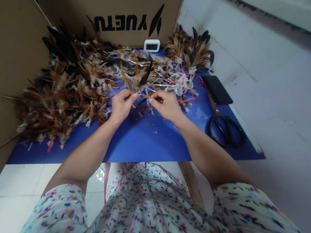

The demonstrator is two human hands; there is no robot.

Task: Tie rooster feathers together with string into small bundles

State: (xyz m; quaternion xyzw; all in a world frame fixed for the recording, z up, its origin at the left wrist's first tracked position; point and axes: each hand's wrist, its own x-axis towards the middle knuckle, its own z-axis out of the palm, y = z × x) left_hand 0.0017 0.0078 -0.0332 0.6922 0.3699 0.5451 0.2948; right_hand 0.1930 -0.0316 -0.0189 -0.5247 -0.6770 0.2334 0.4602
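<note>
Over the blue table, my left hand (pixel 121 105) pinches one end of a small brown feather (pixel 143 96) between thumb and fingers. My right hand (pixel 166 104) is closed in a pinch at the feather's other end, close to the left fingertips. Just beyond the hands spreads a loose heap of brown and black feathers (pixel 92 77), reaching far to the left. White and clear plastic strips (pixel 178 82) lie tangled near my right hand, with thin red string (pixel 203 83) beside them.
Black-handled scissors (pixel 226 129) and a black phone (pixel 217 89) lie at the right of the blue tabletop (pixel 150 143). A white digital clock (pixel 152 46) stands at the back against a cardboard box (pixel 120 8). Another cardboard panel (pixel 1 74) rises at the left. A feather bunch (pixel 189 49) sits back right.
</note>
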